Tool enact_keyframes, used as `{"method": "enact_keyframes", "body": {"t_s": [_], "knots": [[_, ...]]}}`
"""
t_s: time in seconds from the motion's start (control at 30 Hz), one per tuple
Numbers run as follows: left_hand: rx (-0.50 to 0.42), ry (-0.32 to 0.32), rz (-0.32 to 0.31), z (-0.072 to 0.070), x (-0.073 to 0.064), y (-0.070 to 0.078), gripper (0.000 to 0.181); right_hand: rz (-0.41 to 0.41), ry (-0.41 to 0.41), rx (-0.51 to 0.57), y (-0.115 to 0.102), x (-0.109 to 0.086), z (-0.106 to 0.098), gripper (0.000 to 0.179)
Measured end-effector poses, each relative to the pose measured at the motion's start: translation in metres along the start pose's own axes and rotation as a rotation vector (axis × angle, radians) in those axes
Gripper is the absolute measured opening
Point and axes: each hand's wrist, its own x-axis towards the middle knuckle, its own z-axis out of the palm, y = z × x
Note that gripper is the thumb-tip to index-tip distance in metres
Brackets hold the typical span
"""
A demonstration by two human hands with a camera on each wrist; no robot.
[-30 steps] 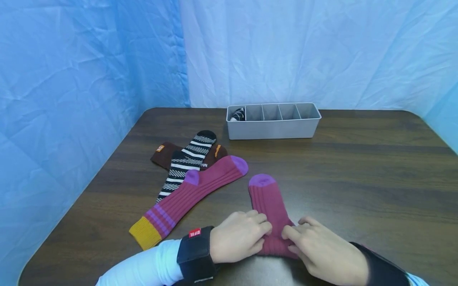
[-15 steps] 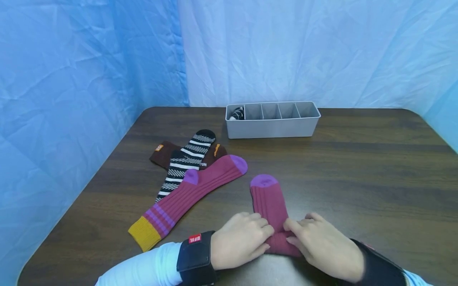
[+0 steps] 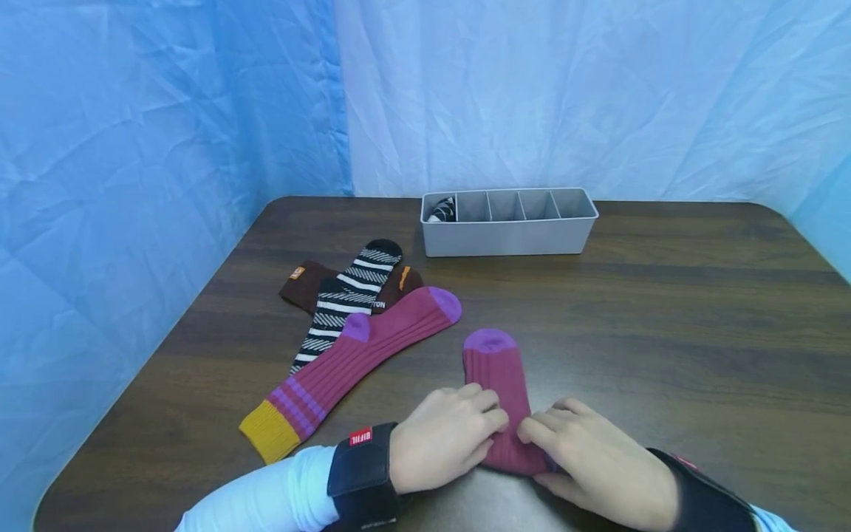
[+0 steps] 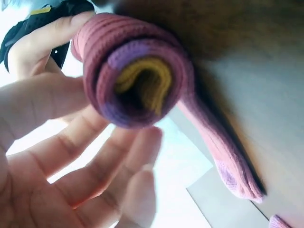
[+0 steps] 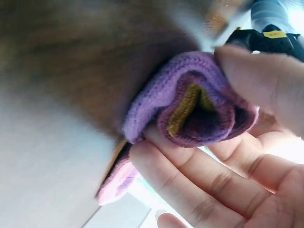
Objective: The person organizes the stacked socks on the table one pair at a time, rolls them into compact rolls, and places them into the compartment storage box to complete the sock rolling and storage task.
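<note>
A maroon ribbed sock (image 3: 499, 380) with a purple toe lies in front of me, its near part rolled up. My left hand (image 3: 448, 440) grips the roll's left end, thumb and fingers around it. At the other end my right hand (image 3: 595, 465) holds the roll between thumb and fingers. In the left wrist view the rolled sock (image 4: 137, 76) shows a spiral with the yellow cuff at its core and the flat toe part trailing away. The right wrist view shows the roll's other end (image 5: 199, 109), with purple knit wrapped around the yellow core.
Left of the hands lies a matching maroon sock (image 3: 372, 355) with a yellow cuff, across a black-and-white striped sock (image 3: 326, 318) and a brown sock (image 3: 309, 284). A grey divided box (image 3: 508, 238) stands at the back, a striped bundle (image 3: 443, 210) in its leftmost compartment.
Both hands have rolled the near part of the sock a little further toward the toe, so the heel's purple now shows by the right fingers. The other socks and the box stay put.
</note>
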Motion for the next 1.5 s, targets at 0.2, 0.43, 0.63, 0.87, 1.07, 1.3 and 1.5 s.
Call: {"method": "enact_keyframes", "body": {"t_s": [0.2,0.43,0.63,0.87,1.07,1.3,1.5], "knots": [[0.124,0.035,0.037,-0.001,-0.002,0.007,0.011,-0.023,0.012,-0.014,0.0,-0.001,-0.001,0.031],[0.192,0.029,0.046,0.0,-0.003,0.011,0.016,-0.012,-0.017,-0.041,-0.002,-0.001,-0.003,0.021],[0.199,0.073,0.057,0.002,-0.003,0.01,0.007,-0.055,0.007,-0.045,0.0,-0.002,-0.003,0.019],[0.093,0.061,0.029,0.0,-0.002,0.008,0.015,-0.026,0.016,0.0,0.001,-0.002,-0.004,0.018],[-0.167,-0.077,-0.022,-0.003,-0.001,0.002,0.019,-0.003,-0.059,0.071,0.001,-0.002,-0.005,0.02],[-0.158,-0.093,-0.106,0.001,0.0,-0.001,0.009,0.044,-0.003,-0.022,0.0,0.002,-0.001,0.017],[-0.093,-0.031,-0.123,0.006,0.002,-0.002,0.009,0.02,0.028,0.04,-0.006,0.003,-0.007,0.026]]}}
